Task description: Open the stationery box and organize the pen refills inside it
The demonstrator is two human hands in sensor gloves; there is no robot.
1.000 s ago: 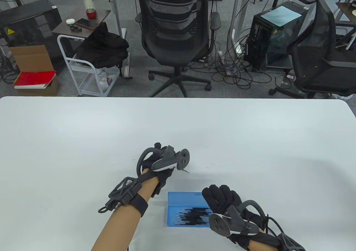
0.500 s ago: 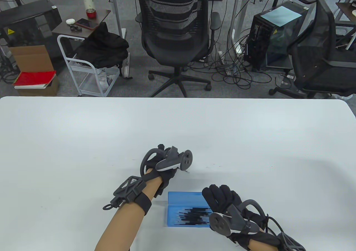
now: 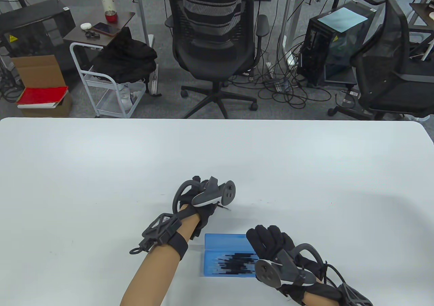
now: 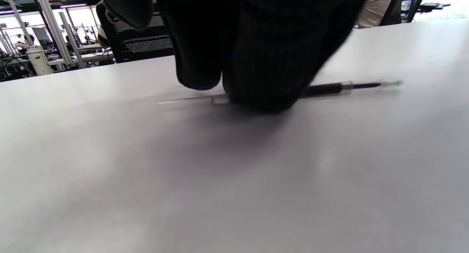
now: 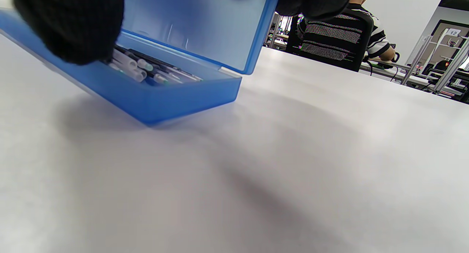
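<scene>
The white tabletop fills the lower half of the table view. Beyond its far edge, at 12 o'clock, stands a black mesh office chair on grey carpet, with a white wire cart draped in dark cloth at 10 o'clock and a computer tower amid tangled cables at 2 o'clock.

The blue stationery box lies open near the front edge at 6 o'clock, dark pen refills piled inside. The right hand holds its raised lid, fingers curled over the lid's edge in the right wrist view.

Just past the box, at its 11 o'clock, the left hand has its fingertips pressed down on a single refill lying flat on the tabletop; whether they pinch it or only press on it cannot be told.

Against the frames a second and half a second ago, the left forearm has swung slightly rightward and the hand has crept a little toward the right; the box and right hand are unchanged.
</scene>
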